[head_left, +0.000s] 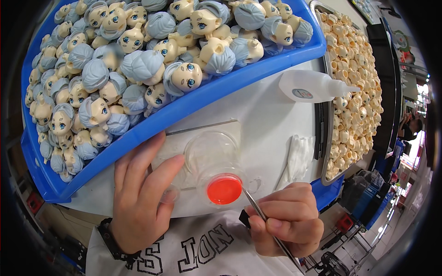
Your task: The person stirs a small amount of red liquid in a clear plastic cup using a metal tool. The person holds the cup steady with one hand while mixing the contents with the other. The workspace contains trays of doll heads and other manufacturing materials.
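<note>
The right hand (290, 221) pinches a slim metal tool (254, 204), tip at the red-filled cup (201, 192) — likely light, stiff and smooth, best held mid-shaft — while the left hand (138, 195) spreads its fingers, contact unclear.

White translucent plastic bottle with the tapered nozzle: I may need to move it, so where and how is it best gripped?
Probably best round the wide body of the white translucent plastic bottle, from the person's near side: the blue plastic bin crowds its far side, and the tapered nozzle looks too thin.
</note>
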`<state>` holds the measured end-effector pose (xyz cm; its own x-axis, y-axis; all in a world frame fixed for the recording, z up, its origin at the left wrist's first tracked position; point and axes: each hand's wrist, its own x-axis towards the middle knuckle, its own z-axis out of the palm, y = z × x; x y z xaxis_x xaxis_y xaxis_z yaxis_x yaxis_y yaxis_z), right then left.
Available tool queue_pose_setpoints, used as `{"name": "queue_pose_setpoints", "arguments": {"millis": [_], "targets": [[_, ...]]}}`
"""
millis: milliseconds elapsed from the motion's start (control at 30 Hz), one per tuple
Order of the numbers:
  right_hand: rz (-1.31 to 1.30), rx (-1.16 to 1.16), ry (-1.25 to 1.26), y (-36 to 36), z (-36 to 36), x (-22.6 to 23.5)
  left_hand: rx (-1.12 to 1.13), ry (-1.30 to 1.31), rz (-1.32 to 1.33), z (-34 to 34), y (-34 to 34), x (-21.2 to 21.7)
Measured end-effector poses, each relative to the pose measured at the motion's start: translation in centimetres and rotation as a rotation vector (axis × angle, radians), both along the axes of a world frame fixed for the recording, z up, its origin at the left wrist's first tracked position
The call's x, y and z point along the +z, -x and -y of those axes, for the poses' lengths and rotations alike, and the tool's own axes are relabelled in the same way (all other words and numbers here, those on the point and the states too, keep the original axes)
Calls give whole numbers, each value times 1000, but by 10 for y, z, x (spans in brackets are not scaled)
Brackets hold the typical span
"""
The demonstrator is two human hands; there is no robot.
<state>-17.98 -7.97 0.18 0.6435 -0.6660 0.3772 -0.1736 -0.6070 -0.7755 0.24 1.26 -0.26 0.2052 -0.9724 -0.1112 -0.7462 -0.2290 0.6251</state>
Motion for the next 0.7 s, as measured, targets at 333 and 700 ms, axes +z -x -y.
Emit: {"name": "queue_pose_setpoints", "arguments": {"millis": [333,700], "targets": [[11,16,5,4,0,3,-5,0,-11,0,0,0],[-88,-43,105,-4,-8,4,-19,-1,4,-1,-1,0]]}}
